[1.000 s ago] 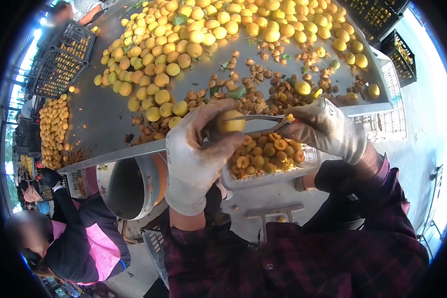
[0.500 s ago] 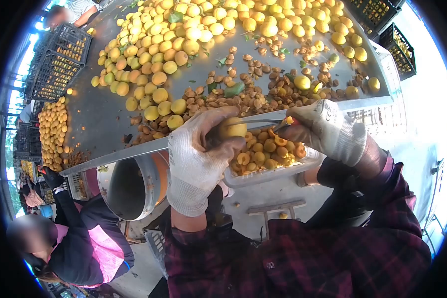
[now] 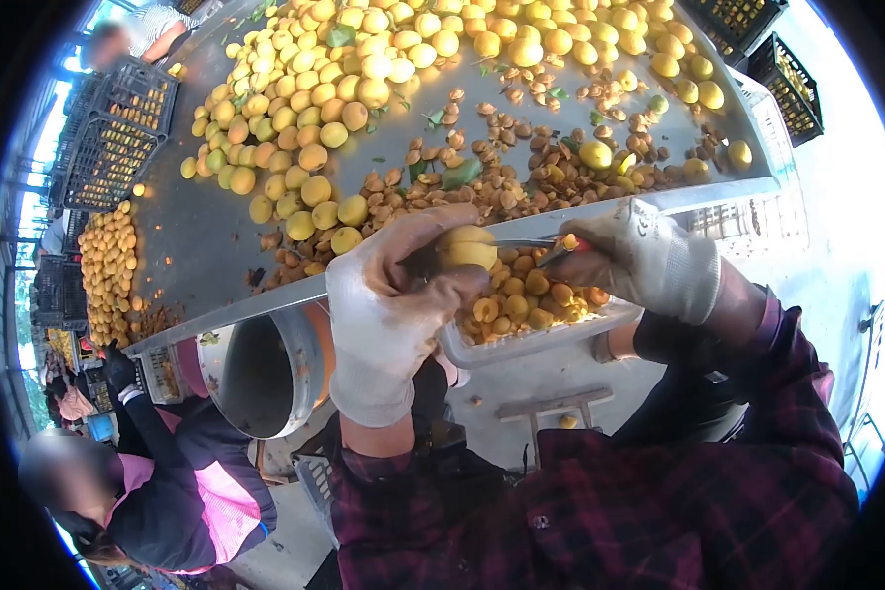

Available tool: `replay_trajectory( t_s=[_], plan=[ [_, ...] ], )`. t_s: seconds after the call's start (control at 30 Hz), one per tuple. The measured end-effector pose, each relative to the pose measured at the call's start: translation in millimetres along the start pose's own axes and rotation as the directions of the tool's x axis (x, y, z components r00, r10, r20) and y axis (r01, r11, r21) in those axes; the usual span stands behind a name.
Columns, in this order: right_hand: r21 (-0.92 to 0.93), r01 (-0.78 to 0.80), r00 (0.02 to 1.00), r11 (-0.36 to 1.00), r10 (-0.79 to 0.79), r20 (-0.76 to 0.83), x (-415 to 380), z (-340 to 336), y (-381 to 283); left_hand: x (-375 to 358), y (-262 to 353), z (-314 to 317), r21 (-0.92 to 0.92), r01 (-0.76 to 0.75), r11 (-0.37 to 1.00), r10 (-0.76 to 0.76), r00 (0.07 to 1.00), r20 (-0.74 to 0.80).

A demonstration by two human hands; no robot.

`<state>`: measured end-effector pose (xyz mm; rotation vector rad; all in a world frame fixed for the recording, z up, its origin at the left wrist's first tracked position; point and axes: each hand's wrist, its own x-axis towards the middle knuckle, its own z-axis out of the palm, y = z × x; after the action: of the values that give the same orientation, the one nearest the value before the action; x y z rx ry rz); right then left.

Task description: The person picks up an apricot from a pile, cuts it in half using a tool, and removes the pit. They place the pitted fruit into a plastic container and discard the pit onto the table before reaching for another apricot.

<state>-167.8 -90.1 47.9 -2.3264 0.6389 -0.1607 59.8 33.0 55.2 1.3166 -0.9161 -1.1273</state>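
Observation:
My left hand (image 3: 388, 295), in a soiled white knit glove, is closed around a yellow apricot (image 3: 467, 248). A cut line runs across the fruit's upper side. My right hand (image 3: 624, 251), gloved alike, grips a red-handled bladed tool (image 3: 526, 242). Its thin metal tip reaches the apricot's right side; how far it goes in is hidden. A small orange scrap of fruit (image 3: 568, 242) clings near the handle. Below both hands, a clear plastic tub (image 3: 501, 347) holds pitted apricot pieces (image 3: 538, 318).
Whole apricots (image 3: 310, 98) are heaped on the metal table (image 3: 206, 211), with brown pits (image 3: 521, 197) along its raised edge. A large bucket (image 3: 256, 379) stands below, left. A co-worker (image 3: 167, 472) sits at lower left. Black crates (image 3: 133, 133) line the left; another crate (image 3: 785, 88) stands upper right.
The apricot has turned slightly in my left hand, and its cut line now shows. The tool's tip sits lower against it, with less blade length visible. The co-worker's arm has shifted right.

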Motion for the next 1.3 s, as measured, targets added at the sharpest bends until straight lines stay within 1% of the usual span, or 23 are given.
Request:
replay_trajectory(
  t_s=[0.03,0.1,0.13,0.2,0.27,0.33,0.37,0.43,0.5,0.6,0.63,0.67,0.73,0.8,0.87,0.9,0.97,1.07,1.1,1.13,1.17,1.23,1.3],
  plan=[
    [-0.003,-0.001,1.000,1.000,0.001,-0.005,0.5,0.6,-1.7,0.7,-3.2,1.1,0.001,-0.004,1.000,0.004,1.000,0.005],
    [0.148,-0.030,0.999,0.989,0.035,-0.029,2.6,3.2,-8.8,4.1,-14.9,3.3,-0.313,-0.092,0.945,0.076,0.995,-0.062],
    [0.142,-0.029,0.999,0.989,0.035,-0.034,3.5,7.3,-12.2,5.4,-16.2,6.2,-0.315,-0.097,0.944,0.082,0.995,-0.059],
    [0.061,-0.029,0.983,0.998,0.039,-0.181,5.9,15.7,-20.6,8.5,-18.0,13.5,-0.518,-0.032,0.855,0.015,0.999,-0.037],
    [0.083,0.007,0.974,0.997,0.012,-0.226,9.8,18.9,-25.8,12.0,-22.3,18.8,-0.522,-0.088,0.849,0.092,0.996,-0.019],
    [0.271,-0.009,0.979,0.963,0.064,-0.193,17.6,24.8,-24.6,16.3,-21.1,25.3,-0.511,-0.169,0.843,0.155,0.985,-0.069],
    [0.292,-0.031,0.976,0.956,0.092,-0.199,15.0,22.5,-29.2,17.0,-19.2,30.6,-0.511,-0.176,0.841,0.165,0.984,-0.068],
    [0.326,-0.020,0.964,0.945,0.105,-0.243,19.3,34.3,-24.0,17.5,-14.8,40.6,-0.460,-0.256,0.850,0.170,0.961,-0.220],
    [0.426,-0.001,0.941,0.905,0.145,-0.306,22.3,41.8,-29.2,20.1,-23.6,42.0,-0.489,-0.236,0.840,0.163,0.969,-0.188],
    [0.386,0.012,0.914,0.922,0.147,-0.378,31.5,66.4,-16.6,22.2,-33.3,43.6,-0.559,-0.185,0.808,0.137,0.982,-0.127],
    [0.373,0.131,0.876,0.919,0.069,-0.477,41.2,75.6,-15.3,23.4,-32.7,44.1,-0.591,-0.163,0.790,0.124,0.987,-0.106],
    [0.362,0.136,0.877,0.922,0.058,-0.477,40.1,74.4,-13.7,24.2,-30.6,44.0,-0.595,-0.175,0.785,0.134,0.985,-0.112],
    [0.295,0.009,0.918,0.956,0.109,-0.382,38.5,58.0,-29.0,24.2,-27.9,42.6,-0.513,-0.171,0.841,0.126,0.985,-0.121],
    [0.286,0.042,0.923,0.957,0.073,-0.377,39.3,55.5,-29.6,25.0,-24.2,39.7,-0.464,-0.211,0.860,0.162,0.976,-0.144],
    [0.324,-0.052,0.943,0.945,0.153,-0.295,38.4,45.5,-40.1,24.1,-17.6,35.9,-0.406,-0.244,0.881,0.193,0.968,-0.163],
    [0.328,-0.052,0.945,0.943,0.153,-0.291,38.6,47.8,-38.1,22.0,-12.4,34.8,-0.370,-0.191,0.909,0.119,0.971,-0.208],
    [0.165,0.072,0.911,0.984,0.003,-0.412,39.6,58.4,-29.9,20.3,-11.4,34.7,-0.331,-0.124,0.935,0.039,0.967,-0.252],
    [0.206,0.041,0.895,0.978,0.055,-0.442,53.9,87.3,-16.5,19.5,-15.9,38.7,-0.388,-0.178,0.904,0.047,0.945,-0.324],
    [0.285,0.031,0.892,0.958,0.103,-0.440,58.7,93.7,-20.2,20.9,-15.9,36.0,-0.400,-0.138,0.906,-0.001,0.945,-0.328],
    [0.281,0.034,0.892,0.959,0.097,-0.440,59.3,87.6,-25.8,22.4,-17.0,33.4,-0.410,-0.097,0.907,-0.049,0.942,-0.331],
    [0.288,0.013,0.917,0.958,0.104,-0.385,57.9,79.5,-33.4,24.0,-19.9,31.5,-0.411,-0.101,0.906,-0.047,0.941,-0.335],
    [0.297,-0.009,0.940,0.955,0.109,-0.323,56.7,67.6,-43.4,27.3,-30.2,26.6,-0.332,-0.258,0.907,0.138,0.929,-0.343],
    [0.225,-0.065,0.962,0.972,0.120,-0.244,56.8,60.8,-44.6,30.2,-40.5,20.0,-0.273,-0.229,0.934,0.125,0.928,-0.352]
  ],
)
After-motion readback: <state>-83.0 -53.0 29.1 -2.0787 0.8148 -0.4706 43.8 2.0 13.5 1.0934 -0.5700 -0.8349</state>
